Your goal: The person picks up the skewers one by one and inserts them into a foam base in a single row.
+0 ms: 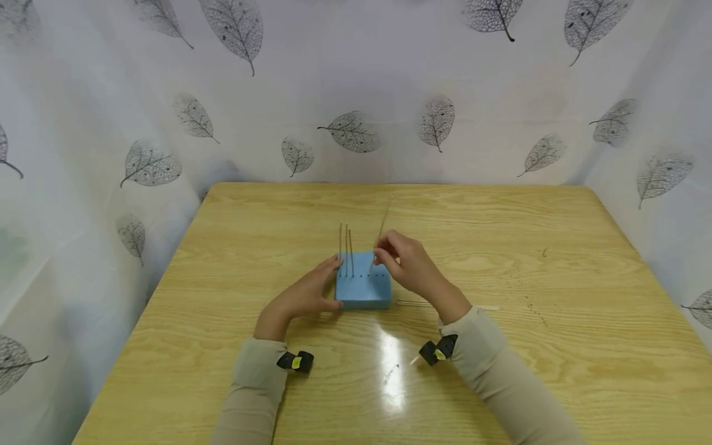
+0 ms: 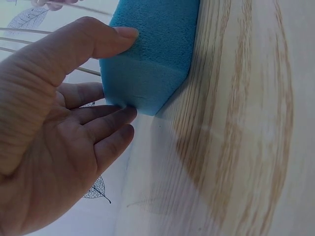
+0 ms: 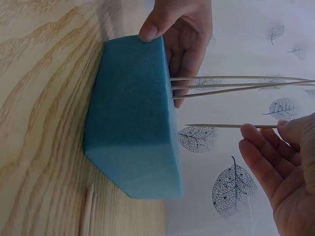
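Three skewers (image 1: 346,250) stand upright in the blue foam block (image 1: 363,289) at frame centre of the head view; a fourth skewer (image 1: 381,230) is pinched in the right hand (image 1: 406,266), tip just at the block's top face. Left hand (image 1: 308,293) braces the block: thumb on one face, fingers along the side, loosely curled round it, not squeezing.

To seat the fourth well, my read: keep the stick vertical and parallel to the standing three, line it up on the next marked dot, push straight down with the left hand holding the block flat on the table (image 1: 556,278). Pinch low to avoid flex.

View differences:
- Right wrist view shows the pointed tip (image 3: 189,126) near the foam, apparently not yet in; the head view can't resolve that.
- Left wrist view shows thumb (image 2: 98,42) contact on the foam, hidden from the head view.
- Head view alone shows a spare skewer (image 1: 445,305) lying on the table right of the block, under the right wrist.
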Demonstrator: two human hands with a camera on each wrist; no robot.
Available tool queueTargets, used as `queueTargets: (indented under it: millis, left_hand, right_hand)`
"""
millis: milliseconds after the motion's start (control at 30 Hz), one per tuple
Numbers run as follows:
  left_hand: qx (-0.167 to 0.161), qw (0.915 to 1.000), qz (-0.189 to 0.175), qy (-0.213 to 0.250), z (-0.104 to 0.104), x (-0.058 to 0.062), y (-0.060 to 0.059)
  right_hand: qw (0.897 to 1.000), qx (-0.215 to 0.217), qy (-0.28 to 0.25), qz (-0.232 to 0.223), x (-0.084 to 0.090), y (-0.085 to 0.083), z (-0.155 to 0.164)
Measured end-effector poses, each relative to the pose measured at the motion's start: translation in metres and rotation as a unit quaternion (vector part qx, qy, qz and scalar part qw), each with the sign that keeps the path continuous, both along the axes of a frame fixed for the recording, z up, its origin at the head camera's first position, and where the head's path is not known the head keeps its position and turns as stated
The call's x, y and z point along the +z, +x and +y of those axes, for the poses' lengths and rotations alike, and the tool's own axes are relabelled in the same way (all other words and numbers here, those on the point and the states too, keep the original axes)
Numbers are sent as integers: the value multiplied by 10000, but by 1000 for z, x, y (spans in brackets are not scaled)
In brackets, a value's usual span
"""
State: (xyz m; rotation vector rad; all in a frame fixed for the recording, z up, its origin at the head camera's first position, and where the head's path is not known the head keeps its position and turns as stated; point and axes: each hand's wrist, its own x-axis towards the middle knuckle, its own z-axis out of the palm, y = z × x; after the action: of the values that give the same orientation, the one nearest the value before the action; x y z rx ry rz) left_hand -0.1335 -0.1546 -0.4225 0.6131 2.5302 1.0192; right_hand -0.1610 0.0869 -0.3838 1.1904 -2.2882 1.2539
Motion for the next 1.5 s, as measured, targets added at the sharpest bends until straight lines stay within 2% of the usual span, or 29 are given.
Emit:
queueTargets:
  millis: [467, 700, 1500]
  left_hand:
    - [-11, 10000, 1, -19, 1, 4, 1]
    - [65, 9999, -143, 17, 1, 5, 1]
    - [24, 9999, -144, -38, 2, 5, 1]
  right_hand:
    - [9998, 119, -82, -115, -5, -4, -10]
    - [9998, 91, -30, -160, -6, -5, -12]
    - [9955, -29, 707, -625, -21, -1, -20]
